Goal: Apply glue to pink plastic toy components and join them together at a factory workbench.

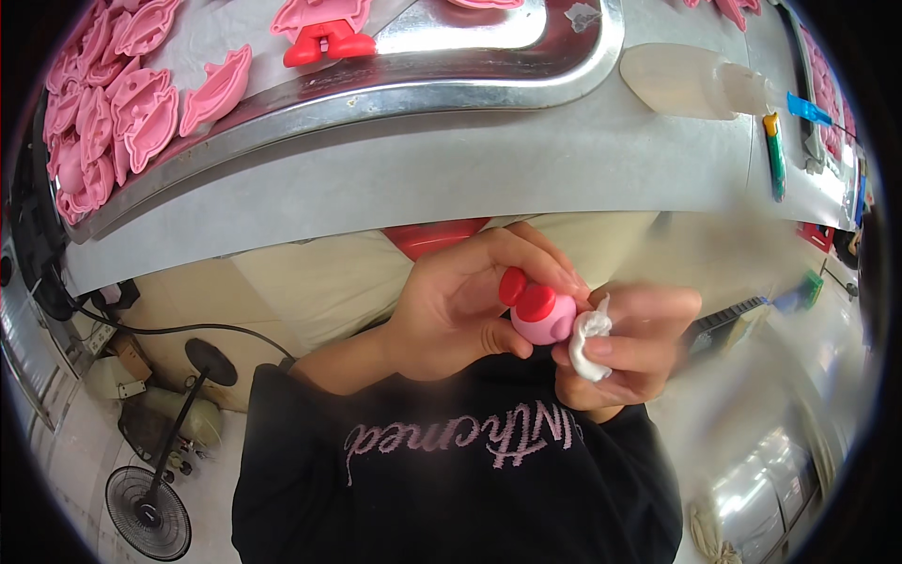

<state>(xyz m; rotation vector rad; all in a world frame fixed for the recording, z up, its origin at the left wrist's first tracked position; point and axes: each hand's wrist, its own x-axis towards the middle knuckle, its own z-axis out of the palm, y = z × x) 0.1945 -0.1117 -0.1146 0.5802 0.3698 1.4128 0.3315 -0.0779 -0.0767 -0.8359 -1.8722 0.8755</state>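
In front of my chest, my left hand (456, 305) grips a small pink toy part (542, 329) with two rounded red feet. Its fingers curl over the top, with the thumb underneath. From the other side my right hand (639, 343) pinches a crumpled white tissue (592, 348) against the pink side of the toy part. Part of the pink surface is hidden behind the tissue and fingers. Both hands are below the near edge of the table.
A metal tray (395, 99) on the grey table holds a heap of pink moulded shells (146, 113) and a pink figure with red legs (329, 45). A translucent bottle (691, 83) lies right, near a green-and-yellow tool (774, 155). A fan (147, 512) stands lower left.
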